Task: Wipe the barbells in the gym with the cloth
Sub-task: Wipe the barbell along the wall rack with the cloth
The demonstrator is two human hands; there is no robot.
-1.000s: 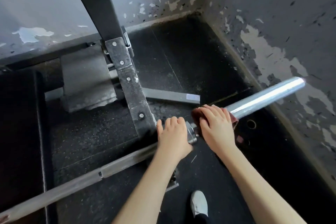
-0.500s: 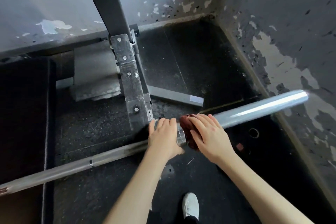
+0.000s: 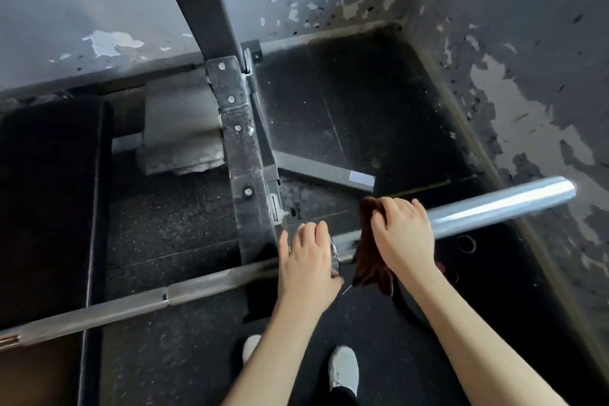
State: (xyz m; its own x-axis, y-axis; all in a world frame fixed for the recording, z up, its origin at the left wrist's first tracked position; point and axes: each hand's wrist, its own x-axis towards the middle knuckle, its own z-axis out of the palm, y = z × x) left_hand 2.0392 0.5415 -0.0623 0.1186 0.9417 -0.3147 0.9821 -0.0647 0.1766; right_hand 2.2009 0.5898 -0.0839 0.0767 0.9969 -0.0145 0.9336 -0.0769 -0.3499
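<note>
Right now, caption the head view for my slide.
Right hand wraps a dark red cloth over the barbell; left hand grips it alongside.

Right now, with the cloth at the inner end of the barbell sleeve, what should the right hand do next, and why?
Probably slide the right hand and dark red cloth outward along the barbell sleeve toward its free end. The cloth sits near the collar, the sleeve beyond it is uncovered, and the left hand grips the shaft, seemingly steadying it.

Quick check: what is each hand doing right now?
Left hand: grips the barbell beside its collar.
Right hand: holds the dark red cloth over the barbell.
</note>
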